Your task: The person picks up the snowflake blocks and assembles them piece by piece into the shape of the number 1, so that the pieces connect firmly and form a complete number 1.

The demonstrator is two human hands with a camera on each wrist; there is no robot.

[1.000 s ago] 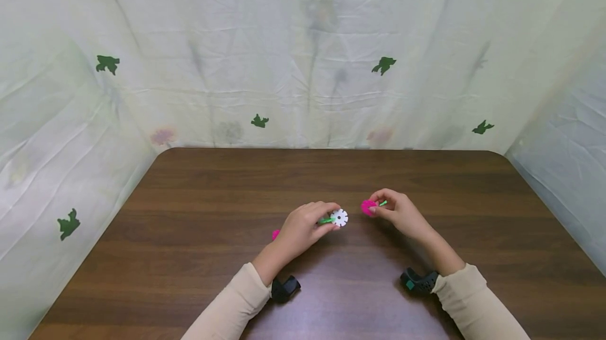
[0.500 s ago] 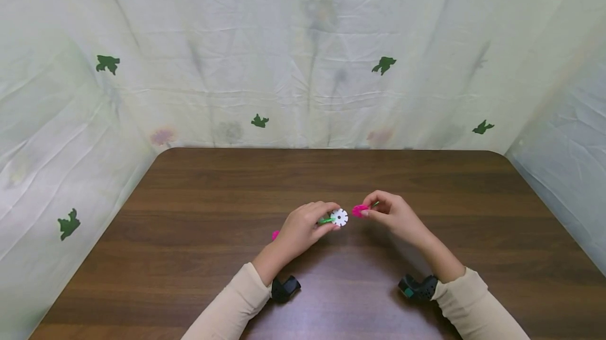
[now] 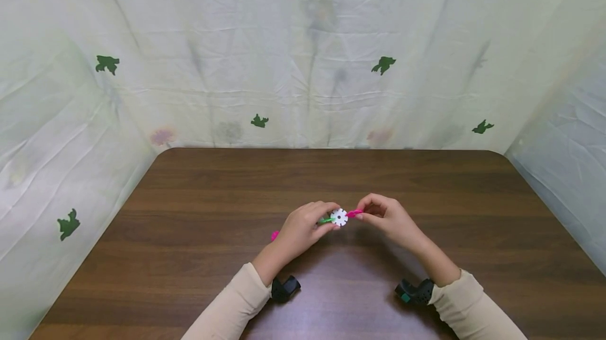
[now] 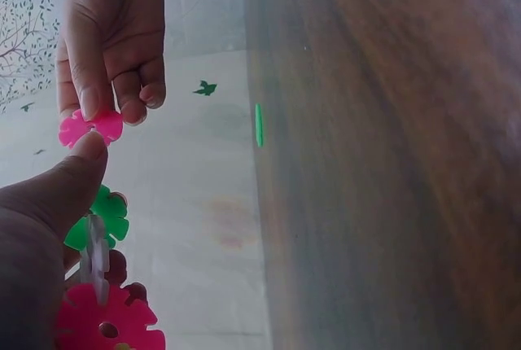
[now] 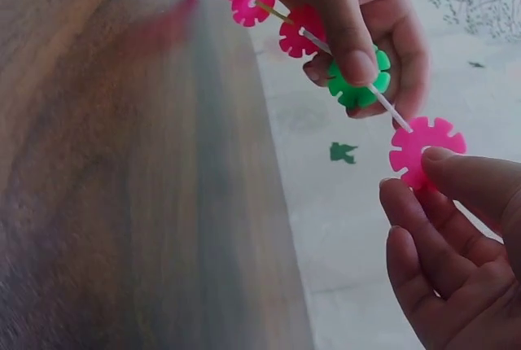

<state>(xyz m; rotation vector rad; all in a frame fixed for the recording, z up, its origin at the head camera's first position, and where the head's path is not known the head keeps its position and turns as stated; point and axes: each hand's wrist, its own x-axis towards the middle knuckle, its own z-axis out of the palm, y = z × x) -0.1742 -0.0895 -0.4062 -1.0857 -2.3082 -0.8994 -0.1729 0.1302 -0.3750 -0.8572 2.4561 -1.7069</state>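
My left hand (image 3: pixel 300 229) grips a chain of notched plastic discs. Its fingers and thumb pinch around a green disc (image 5: pixel 342 91) and the white disc (image 3: pixel 339 217) slotted into it. Past the palm the chain runs on through another white disc, pink discs (image 5: pixel 252 2) and a yellow one edge-on (image 5: pixel 275 12); one pink end shows left of the wrist in the head view. My right hand (image 3: pixel 393 221) pinches a pink disc (image 5: pixel 423 145) between thumb and fingers. That disc's edge meets the white disc's rim, notch to notch, above the table.
The brown wooden table (image 3: pixel 199 187) spreads under both hands. A pale cloth with green bird shapes (image 3: pixel 383 65) hangs behind and on both sides. Each wrist carries a black camera (image 3: pixel 285 289). A thin green sliver (image 4: pixel 259 125) shows along the table's boundary in the left wrist view.
My right hand has moved left and slightly down, turning the pink disc edge-on and bringing it from apart up to the white disc. The left hand has kept its place.
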